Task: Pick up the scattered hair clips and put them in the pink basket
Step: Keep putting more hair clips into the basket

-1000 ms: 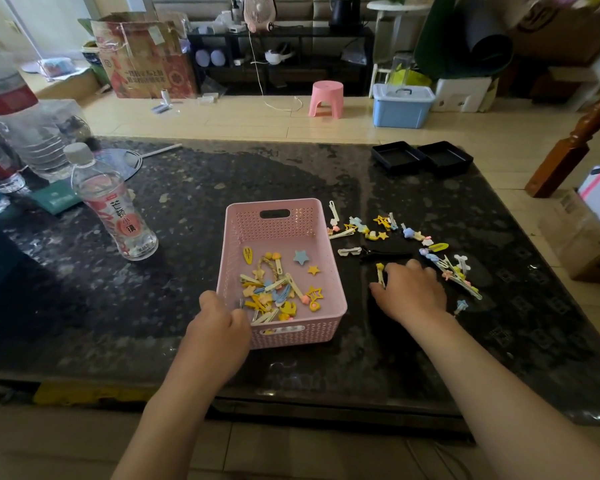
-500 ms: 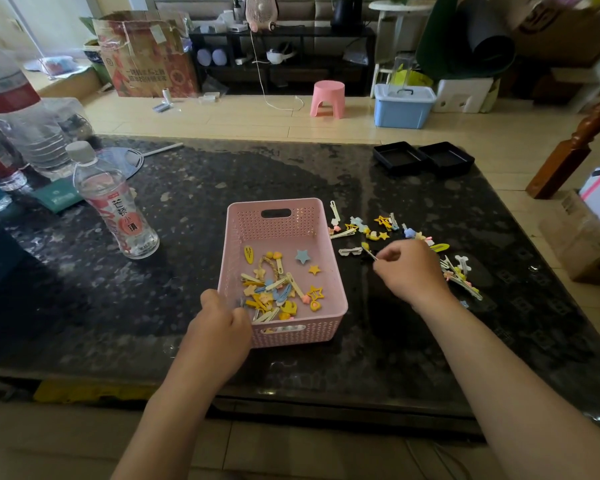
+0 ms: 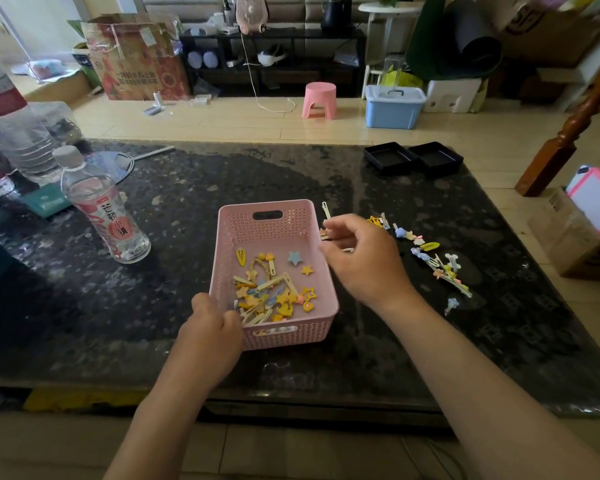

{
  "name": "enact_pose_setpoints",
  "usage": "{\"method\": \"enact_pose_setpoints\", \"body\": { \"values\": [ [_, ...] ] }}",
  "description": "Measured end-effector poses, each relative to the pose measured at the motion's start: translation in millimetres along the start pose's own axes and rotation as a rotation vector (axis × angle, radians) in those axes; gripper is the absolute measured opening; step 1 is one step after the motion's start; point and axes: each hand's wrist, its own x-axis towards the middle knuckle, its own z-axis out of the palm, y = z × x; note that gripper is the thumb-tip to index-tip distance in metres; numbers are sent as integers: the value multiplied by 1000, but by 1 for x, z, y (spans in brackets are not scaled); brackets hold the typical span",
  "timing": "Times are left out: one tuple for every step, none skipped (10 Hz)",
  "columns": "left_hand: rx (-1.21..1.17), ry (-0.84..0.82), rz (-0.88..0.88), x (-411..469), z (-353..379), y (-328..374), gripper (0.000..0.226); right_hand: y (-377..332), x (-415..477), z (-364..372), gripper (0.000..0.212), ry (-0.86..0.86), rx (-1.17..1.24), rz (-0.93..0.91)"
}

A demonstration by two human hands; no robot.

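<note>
The pink basket [image 3: 267,226] stands on the dark stone table [image 3: 413,327] and holds several yellow, blue and cream hair clips [image 3: 271,292]. My left hand [image 3: 211,329] grips the basket's near left corner. At the basket's right rim hovers my right hand [image 3: 362,259], its fingers pinched on a small hair clip that they mostly hide. More scattered hair clips [image 3: 433,263] lie in a line on the table to the right of that hand. A white clip [image 3: 325,210] lies just beyond the fingertips, and some clips are hidden under the hand.
A small labelled water bottle [image 3: 108,220] stands left of the basket, with bigger bottles [image 3: 11,133] at the far left. A hand fan [image 3: 118,164] and a teal packet [image 3: 45,200] lie behind it. Two black trays [image 3: 413,157] sit at the far right edge.
My right hand picked a clip off the table, lifted it and moved left from the scattered clips to the basket's right rim. The left hand stayed on the basket.
</note>
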Motion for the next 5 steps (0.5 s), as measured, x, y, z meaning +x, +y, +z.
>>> {"method": "enact_pose_setpoints", "body": {
  "values": [
    [-5, -3, 8, 0, -1, 1, 13, 26, 10, -28, 44, 4, -253, 172],
    [-67, -17, -63, -2, -2, 5, 13, 65, 11, -56, 71, -77, -620, 482],
    [-166, 44, -79, -7, -7, 10, 18, 92, 6, -77, 88, -104, -751, 747],
    [297, -333, -29, -14, -14, 17, 31, 106, 5, -90, 88, -93, -793, 901],
    [296, -322, 137, -14, -15, 14, 32, 113, 7, -93, 73, -115, -833, 987]
  ]
}}
